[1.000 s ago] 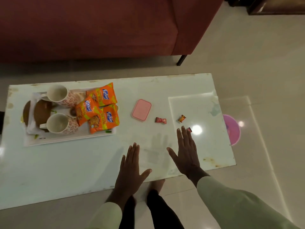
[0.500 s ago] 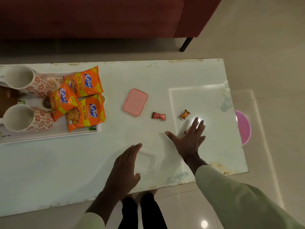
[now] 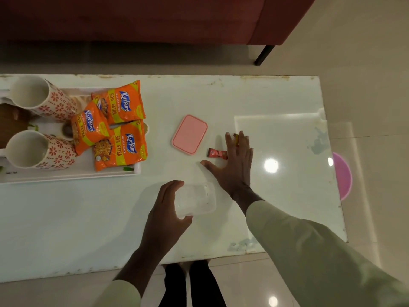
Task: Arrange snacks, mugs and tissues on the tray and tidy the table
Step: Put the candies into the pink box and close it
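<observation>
View from above onto a white worktop (image 3: 88,218), with a dark red sofa (image 3: 132,18) beyond it.

At the left stands a white tray (image 3: 66,175). On it lie three orange snack packets, all alike: a far packet (image 3: 120,103), a left packet (image 3: 89,129) and a near packet (image 3: 120,146). Each reads "Kurkure" in white on a blue patch, with "50% EXTRA" on a yellow band and "Masala Munch" in small print. The left packet overlaps the other two. Left of them on the tray are two white mugs with a red flower print, a far mug (image 3: 42,98) and a near mug (image 3: 37,150).

One pink lid (image 3: 189,134) lies flat mid-worktop, right of the tray. Just right of it lies one red sweet (image 3: 218,153); its lettering is too small to read.

My right grip (image 3: 234,165) lies flat on the worktop, fingers straight and spread, index finger touching the red sweet. One yellow sweet (image 3: 236,138) peeks out between the fingers.

My left grip (image 3: 168,209) is clamped on one clear box (image 3: 194,200), fingers curled round its left end, near the front edge of the worktop. Whether the box rests on the worktop or is lifted, I cannot tell.

A pink disc (image 3: 342,176) shows past the right edge of the worktop.
</observation>
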